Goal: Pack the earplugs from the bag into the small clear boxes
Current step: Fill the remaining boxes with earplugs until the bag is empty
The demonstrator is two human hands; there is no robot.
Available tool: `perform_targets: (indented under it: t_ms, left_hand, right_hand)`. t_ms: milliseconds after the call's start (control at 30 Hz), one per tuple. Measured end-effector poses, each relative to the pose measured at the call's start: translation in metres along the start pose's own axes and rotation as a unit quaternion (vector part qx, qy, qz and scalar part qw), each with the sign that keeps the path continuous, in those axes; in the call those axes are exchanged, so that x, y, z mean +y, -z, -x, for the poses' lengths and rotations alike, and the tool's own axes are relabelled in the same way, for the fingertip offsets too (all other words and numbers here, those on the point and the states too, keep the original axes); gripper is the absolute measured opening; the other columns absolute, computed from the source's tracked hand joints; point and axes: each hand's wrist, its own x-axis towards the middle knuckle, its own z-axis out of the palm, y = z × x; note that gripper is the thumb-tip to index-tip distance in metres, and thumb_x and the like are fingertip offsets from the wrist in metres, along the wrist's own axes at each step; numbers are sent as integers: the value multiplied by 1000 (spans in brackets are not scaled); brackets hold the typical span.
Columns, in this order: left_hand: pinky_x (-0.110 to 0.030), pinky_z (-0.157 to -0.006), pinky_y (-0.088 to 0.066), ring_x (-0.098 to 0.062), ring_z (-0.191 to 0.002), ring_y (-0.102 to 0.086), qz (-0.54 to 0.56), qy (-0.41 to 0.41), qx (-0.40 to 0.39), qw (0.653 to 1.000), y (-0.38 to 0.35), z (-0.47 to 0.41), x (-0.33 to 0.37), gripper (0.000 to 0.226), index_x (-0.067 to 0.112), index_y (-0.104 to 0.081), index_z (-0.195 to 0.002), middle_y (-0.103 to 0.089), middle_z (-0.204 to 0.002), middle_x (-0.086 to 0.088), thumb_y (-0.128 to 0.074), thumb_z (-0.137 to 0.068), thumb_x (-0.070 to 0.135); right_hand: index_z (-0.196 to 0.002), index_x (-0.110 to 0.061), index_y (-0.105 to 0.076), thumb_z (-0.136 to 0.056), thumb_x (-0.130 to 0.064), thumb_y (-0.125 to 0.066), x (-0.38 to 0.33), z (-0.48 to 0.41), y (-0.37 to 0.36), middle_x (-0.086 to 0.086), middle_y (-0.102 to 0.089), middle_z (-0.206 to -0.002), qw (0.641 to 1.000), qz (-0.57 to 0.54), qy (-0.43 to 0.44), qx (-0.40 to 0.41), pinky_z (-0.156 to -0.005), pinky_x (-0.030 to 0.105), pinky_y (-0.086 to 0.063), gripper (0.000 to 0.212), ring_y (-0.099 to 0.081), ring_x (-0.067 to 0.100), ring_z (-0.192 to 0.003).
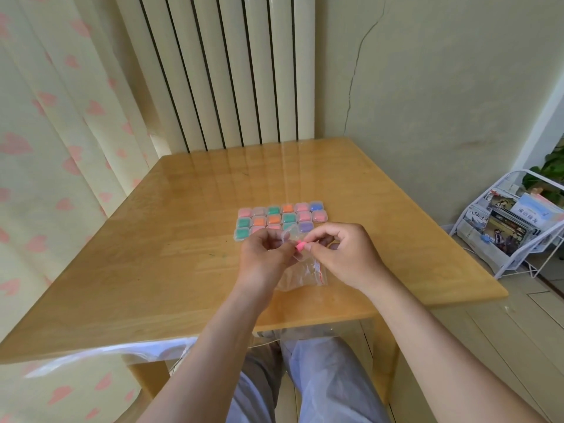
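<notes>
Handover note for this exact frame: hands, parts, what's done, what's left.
Left hand: holds a small clear plastic box just above the table.
Right hand: pinches a pink foam earplug beside that box.
The clear plastic bag lies flat on the wooden table under the hands.
Done: a grid of filled clear boxes sits just beyond the hands. Its nearest row is partly hidden.
Left: probably put this earplug in the box, close it and add it to the grid. I cannot tell whether the bag holds more earplugs.
</notes>
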Motion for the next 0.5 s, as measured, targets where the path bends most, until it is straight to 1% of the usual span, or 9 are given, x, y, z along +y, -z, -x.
perform_targets:
  t_ms: [67, 100, 133, 200, 267, 400, 500]
  left_hand:
    - [-33, -73, -61, -24, -72, -72, 19, 9, -6, 1000, 2, 0, 1, 14, -7, -62, -96, -69, -79, -17, -72, -85, -6]
    - [-33, -73, -61, -26, -74, -73, 28, 12, -8, 1000, 2, 0, 2, 15, -7, -62, -97, -70, -83, -20, -72, -86, -5]
    - [-35, -76, -61, -28, -79, -74, 37, 14, -11, 999, 2, 0, 2, 17, -9, -62, -99, -72, -89, -24, -72, -86, -4]
    - [-40, -82, -61, -34, -88, -74, 47, 13, -15, 999, 2, 0, 2, 18, -11, -62, -101, -71, -99, -27, -71, -87, -3]
    - [-41, -84, -61, -35, -91, -73, 50, 13, -17, 999, 2, 1, 2, 17, -11, -63, -101, -71, -100, -28, -71, -88, -2]
    - [-40, -84, -61, -32, -88, -73, 59, 19, -23, 998, 2, 1, 2, 15, -8, -65, -100, -71, -101, -27, -71, -88, -1]
    - [-40, -85, -61, -35, -95, -72, 60, 24, -25, 998, 2, 2, 1, 14, -4, -68, -100, -73, -100, -23, -73, -87, 0]
  right_hand:
    - [-79, -20, -79, -81, -8, -78, -2, 0, 1, -8, -71, -81, 1000, 12, 8, 4, -66, 20, -51, 12, -63, 15, -73]
    - [-78, -19, -79, -80, -6, -77, -4, 1, 1, -8, -71, -82, 1000, 15, 9, 3, -67, 21, -52, 14, -64, 15, -73]
    - [-77, -21, -79, -80, -5, -77, -5, 1, 2, -9, -71, -82, 1000, 15, 8, 2, -67, 21, -52, 16, -65, 15, -74]
    - [-73, -29, -76, -79, -6, -78, -8, 1, 2, -11, -71, -80, 1000, 11, 5, 2, -67, 21, -53, 24, -65, 13, -73]
    - [-71, -34, -75, -79, -7, -79, -9, 2, 2, -15, -71, -83, 1000, 10, 8, 3, -66, 20, -53, 29, -65, 10, -71]
    - [-73, -34, -78, -81, -7, -77, -8, 2, 1, -15, -72, -85, 1000, 15, 11, 9, -67, 24, -56, 28, -66, 11, -71]
    - [-76, -32, -78, -82, -7, -77, -5, 2, 0, -12, -72, -83, 1000, 20, 9, 15, -69, 24, -56, 26, -67, 9, -72]
